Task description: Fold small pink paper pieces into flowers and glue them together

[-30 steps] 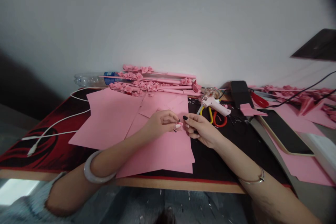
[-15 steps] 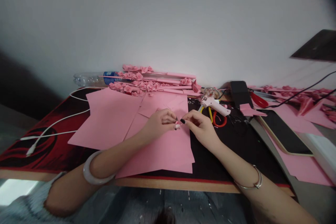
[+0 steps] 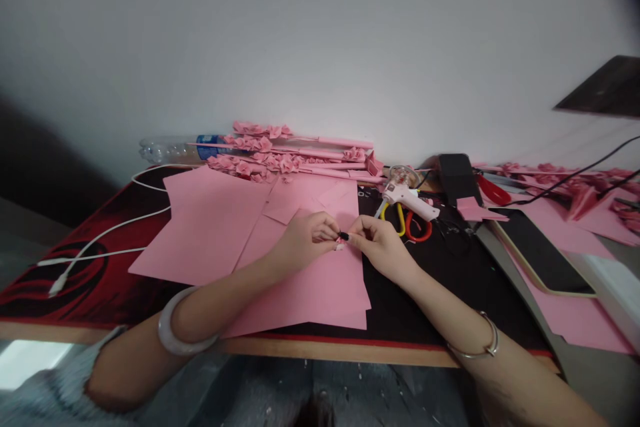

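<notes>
A small folded piece of pink paper is pinched between my two hands, above the pink sheets. My left hand has its thumb and fingers closed on the paper's left side. From the right, the thumb and forefinger of my right hand press together at its upper edge, fingertips touching the left ones. Most of the small piece is hidden by the fingers, so its exact shape is unclear. Large pink paper sheets lie beneath both hands on the dark mat.
Pink paper flower stems lie along the wall beside a plastic bottle. A glue gun and scissors are right of my hands. Farther right are a phone and more pink paper. A white cable crosses the mat's left.
My right hand has shifted slightly left and down, bringing its fingertips against the left ones over the small paper piece. The left hand has barely moved.
</notes>
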`<act>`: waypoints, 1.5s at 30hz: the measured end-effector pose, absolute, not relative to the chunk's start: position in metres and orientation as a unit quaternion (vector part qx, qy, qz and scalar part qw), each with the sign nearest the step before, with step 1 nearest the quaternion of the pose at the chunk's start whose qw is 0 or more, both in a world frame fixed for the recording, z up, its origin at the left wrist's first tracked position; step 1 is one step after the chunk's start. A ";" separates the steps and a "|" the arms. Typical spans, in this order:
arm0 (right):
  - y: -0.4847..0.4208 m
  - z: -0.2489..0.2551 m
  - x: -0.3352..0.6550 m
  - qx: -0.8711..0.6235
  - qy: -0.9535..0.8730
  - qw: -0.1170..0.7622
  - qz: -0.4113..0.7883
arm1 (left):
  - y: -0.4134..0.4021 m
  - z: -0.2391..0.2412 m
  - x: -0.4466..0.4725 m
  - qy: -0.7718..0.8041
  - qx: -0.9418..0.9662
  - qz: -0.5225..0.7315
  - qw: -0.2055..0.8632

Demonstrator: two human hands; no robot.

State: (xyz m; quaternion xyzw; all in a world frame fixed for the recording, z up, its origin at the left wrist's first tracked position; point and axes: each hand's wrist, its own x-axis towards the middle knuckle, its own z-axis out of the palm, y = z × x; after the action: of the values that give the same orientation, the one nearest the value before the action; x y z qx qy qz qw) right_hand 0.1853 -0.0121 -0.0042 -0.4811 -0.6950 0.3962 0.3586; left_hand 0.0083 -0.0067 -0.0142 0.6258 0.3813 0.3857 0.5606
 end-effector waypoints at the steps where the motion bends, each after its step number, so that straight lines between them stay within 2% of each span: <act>1: -0.012 -0.005 0.185 -0.483 -0.685 0.357 0.412 | -0.007 -0.014 0.008 0.384 0.627 0.384 0.558; 13: -0.013 -0.005 0.184 -0.495 -0.603 0.362 0.510 | -0.007 -0.014 0.008 0.386 0.632 0.385 0.551; 29: -0.014 -0.006 0.182 -0.475 -0.499 0.382 0.616 | -0.004 -0.013 0.008 0.387 0.594 0.381 0.594; 45: -0.011 -0.002 0.187 -0.452 -0.492 0.433 0.605 | -0.002 -0.009 0.007 0.376 0.579 0.380 0.616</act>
State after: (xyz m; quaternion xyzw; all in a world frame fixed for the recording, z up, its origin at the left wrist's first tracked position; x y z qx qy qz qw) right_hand 0.1873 -0.0115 -0.0022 -0.4520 -0.4922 0.6047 0.4333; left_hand 0.0066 -0.0021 -0.0091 0.5788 0.3760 0.3802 0.6157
